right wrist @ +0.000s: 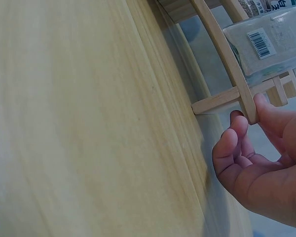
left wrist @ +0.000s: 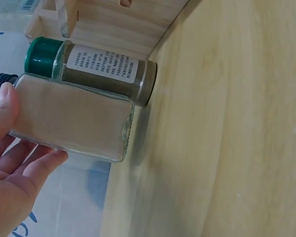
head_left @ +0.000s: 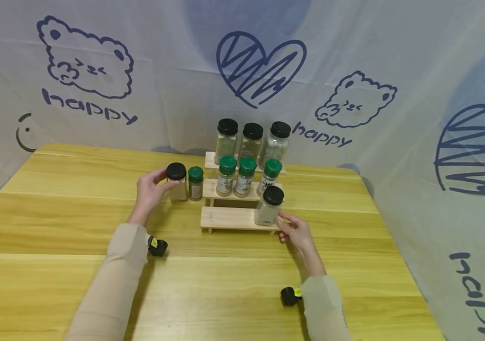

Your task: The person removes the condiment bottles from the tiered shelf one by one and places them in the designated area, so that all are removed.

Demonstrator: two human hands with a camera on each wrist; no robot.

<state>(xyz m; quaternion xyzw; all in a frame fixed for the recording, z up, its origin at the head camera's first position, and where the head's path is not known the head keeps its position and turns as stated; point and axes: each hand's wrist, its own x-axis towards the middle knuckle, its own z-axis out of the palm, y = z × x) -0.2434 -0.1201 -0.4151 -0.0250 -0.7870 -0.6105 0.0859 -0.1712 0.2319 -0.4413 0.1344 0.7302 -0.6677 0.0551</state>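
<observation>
My left hand (head_left: 149,190) holds a black-lidded glass spice jar (left wrist: 71,116) of pale powder between thumb and fingers. Right beside that jar stands a green-capped spice bottle (head_left: 195,183), left of the stepped wooden spice rack (head_left: 229,218). In the left wrist view, whether the held jar touches the table is unclear. At the rack's lower right end, my right hand (head_left: 297,232) pinches the edge of the bottom shelf (right wrist: 246,101), thumb above and fingers curled below. Another black-lidded jar (head_left: 268,213) of pale contents sits on that shelf, close to the right fingertips.
Three green-capped bottles (head_left: 246,182) stand on the middle tier. Behind them, three black-lidded jars (head_left: 251,144) occupy the top tier. The rack is on a wooden table (head_left: 225,284), with a printed cloth (head_left: 161,57) hanging behind it.
</observation>
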